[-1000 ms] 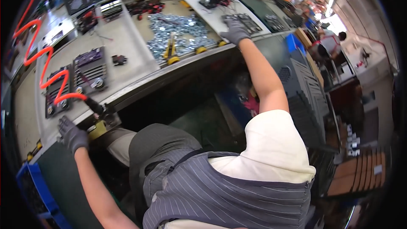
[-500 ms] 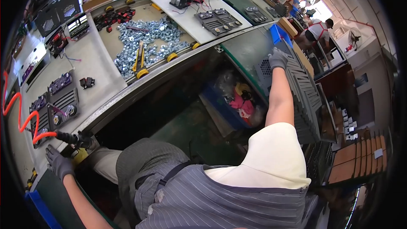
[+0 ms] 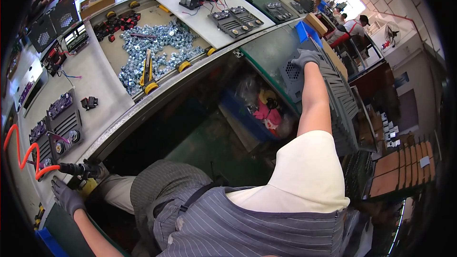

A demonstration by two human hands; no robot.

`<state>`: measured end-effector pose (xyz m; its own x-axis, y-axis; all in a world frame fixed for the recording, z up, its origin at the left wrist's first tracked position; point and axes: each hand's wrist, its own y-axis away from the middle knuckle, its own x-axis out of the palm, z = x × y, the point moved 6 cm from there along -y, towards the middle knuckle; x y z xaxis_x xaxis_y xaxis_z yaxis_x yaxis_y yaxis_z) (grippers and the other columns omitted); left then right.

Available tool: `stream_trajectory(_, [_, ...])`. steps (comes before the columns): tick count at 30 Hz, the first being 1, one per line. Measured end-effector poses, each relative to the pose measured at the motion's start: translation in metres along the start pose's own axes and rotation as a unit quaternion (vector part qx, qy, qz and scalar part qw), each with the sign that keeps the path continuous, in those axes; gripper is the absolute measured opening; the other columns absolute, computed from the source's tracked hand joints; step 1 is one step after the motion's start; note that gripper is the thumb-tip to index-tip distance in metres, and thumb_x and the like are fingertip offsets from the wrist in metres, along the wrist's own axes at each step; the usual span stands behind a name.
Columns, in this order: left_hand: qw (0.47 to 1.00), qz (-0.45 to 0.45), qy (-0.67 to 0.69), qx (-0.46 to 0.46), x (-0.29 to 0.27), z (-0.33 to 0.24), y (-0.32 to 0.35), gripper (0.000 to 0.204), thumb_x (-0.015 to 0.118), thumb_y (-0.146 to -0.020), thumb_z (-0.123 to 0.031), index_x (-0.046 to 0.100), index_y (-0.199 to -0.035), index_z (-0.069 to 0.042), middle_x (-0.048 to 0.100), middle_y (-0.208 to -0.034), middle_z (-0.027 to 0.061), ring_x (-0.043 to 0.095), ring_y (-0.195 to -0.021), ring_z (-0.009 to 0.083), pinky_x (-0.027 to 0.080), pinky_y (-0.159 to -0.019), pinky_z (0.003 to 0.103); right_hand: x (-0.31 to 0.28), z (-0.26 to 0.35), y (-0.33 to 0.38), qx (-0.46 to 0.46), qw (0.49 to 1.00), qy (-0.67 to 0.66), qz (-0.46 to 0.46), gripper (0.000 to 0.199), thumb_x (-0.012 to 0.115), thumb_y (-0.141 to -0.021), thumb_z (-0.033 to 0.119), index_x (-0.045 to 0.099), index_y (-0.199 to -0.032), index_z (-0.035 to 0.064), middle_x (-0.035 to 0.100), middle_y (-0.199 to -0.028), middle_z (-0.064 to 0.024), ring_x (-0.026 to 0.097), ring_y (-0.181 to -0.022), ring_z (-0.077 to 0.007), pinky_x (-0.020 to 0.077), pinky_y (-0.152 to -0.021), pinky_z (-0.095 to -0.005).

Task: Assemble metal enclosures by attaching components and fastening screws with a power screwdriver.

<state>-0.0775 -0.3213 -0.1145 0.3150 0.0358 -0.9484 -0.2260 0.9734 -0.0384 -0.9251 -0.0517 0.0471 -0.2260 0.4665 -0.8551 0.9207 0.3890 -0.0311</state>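
My left hand (image 3: 68, 197), in a grey glove, lies on the edge of the workbench with its fingers stretched out. Close by it is a black power driver (image 3: 82, 168) on an orange coiled hose. My right hand (image 3: 306, 59), also gloved, reaches to the far end of a stack of dark grey slotted metal panels (image 3: 339, 93). Its fingers are apart and point left, over a panel with a honeycomb-hole patch (image 3: 291, 71). Whether the fingertips touch that panel is hard to make out.
A bench tray holds many silver screws (image 3: 154, 47) and a yellow cutter knife (image 3: 147, 69). Slotted panels with fitted parts (image 3: 66, 121) lie at left. A blue bin (image 3: 307, 34) stands beyond my right hand. Below the bench is a blue crate (image 3: 240, 114). People (image 3: 354, 28) work farther off.
My right hand has turned and its fingers now reach left toward the honeycomb-hole panel. My left hand stays on the bench edge. The whole view has shifted slightly.
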Motion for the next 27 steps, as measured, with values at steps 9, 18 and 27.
stream_trajectory(9, [1.0, 0.026, 0.007, -0.002, -0.016, -0.002, 0.013, 0.071, 0.058, -0.077, -0.011, 0.025, -0.14, -0.011, 0.03, -0.145, 0.0067, 0.027, -0.134, 0.0242, 0.026, -0.105, 0.045, -0.04, 0.058, 0.028, -0.062, 0.971, -0.224, -0.05, 0.075, 0.072, -0.061, 0.051, 0.057, -0.117, 0.0042, 0.055, -0.119, -0.0199, 0.053, -0.11, -0.0303, 0.0424, -0.092, -0.0378])
stream_trajectory(18, [0.998, 0.014, 0.05, -0.017, -0.024, 0.002, 0.021, 0.073, 0.057, -0.075, -0.008, 0.024, -0.141, -0.01, 0.028, -0.145, 0.0082, 0.025, -0.134, 0.0256, 0.024, -0.106, 0.046, 0.015, 0.06, 0.016, -0.073, 0.877, -0.467, -0.092, 0.069, 0.082, -0.054, 0.035, 0.061, -0.106, -0.0054, 0.063, -0.099, -0.0206, 0.062, -0.089, -0.0259, 0.0474, -0.079, -0.0312])
stream_trajectory(27, [0.997, 0.017, 0.074, 0.005, -0.038, -0.011, 0.019, 0.068, 0.054, -0.078, -0.013, 0.026, -0.14, -0.01, 0.028, -0.144, 0.0096, 0.026, -0.134, 0.0254, 0.02, -0.106, 0.048, -0.08, 0.088, 0.087, -0.23, 0.539, -0.807, -0.076, 0.032, 0.069, -0.071, 0.012, 0.061, -0.099, -0.0018, 0.064, -0.088, -0.005, 0.057, -0.074, -0.0095, 0.0457, -0.068, -0.0226])
